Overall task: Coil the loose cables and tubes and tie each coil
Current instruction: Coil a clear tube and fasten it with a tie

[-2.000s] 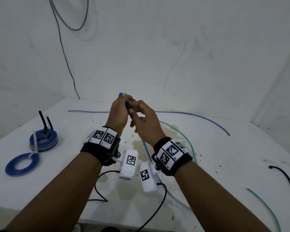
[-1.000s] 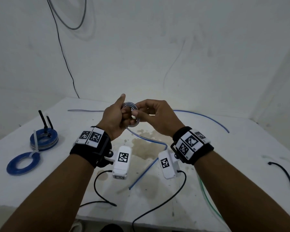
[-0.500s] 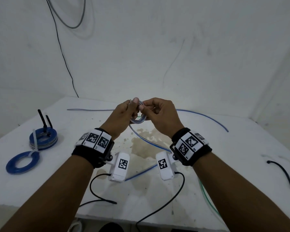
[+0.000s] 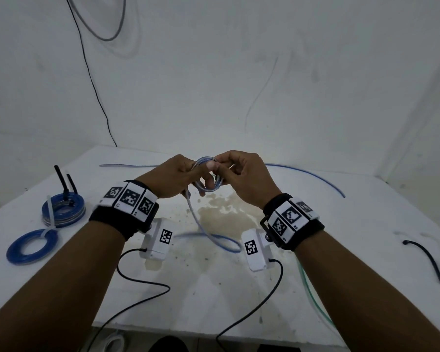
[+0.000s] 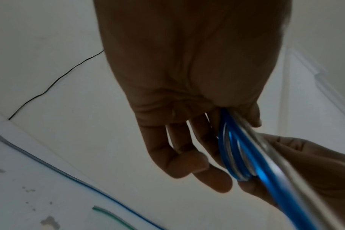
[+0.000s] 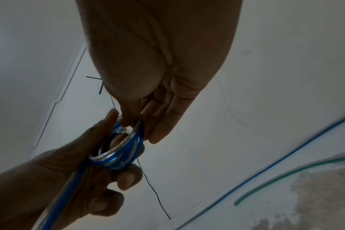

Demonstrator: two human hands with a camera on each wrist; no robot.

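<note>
Left hand (image 4: pixel 174 177) and right hand (image 4: pixel 241 175) both pinch a small blue tube coil (image 4: pixel 207 177) held above mid-table (image 4: pixel 239 288), its tail (image 4: pixel 201 224) trailing down. Tube looks light, springy and slick, likely to unwind; grip across all turns. Two tied coils (image 4: pixel 62 209) lie far left.

Glossy, see-through blue plastic tubing (image 6: pixel 118 149), wound in a small coil, smooth with bright glints. Matt white table (image 4: pixel 214 288), chalky and slightly rough, blotched by a dull brownish stain (image 4: pixel 224 214) and fine specks. Shiny blue tube coils (image 4: pixel 32 246), bound by a smooth white plastic tie (image 4: pixel 50 219). Translucent green tube (image 6: pixel 286 172), smooth. Matt black cable piece (image 4: pixel 426 259), rubbery. Black cloth wristbands (image 4: pixel 123 221) under smooth white plastic plates.
</note>
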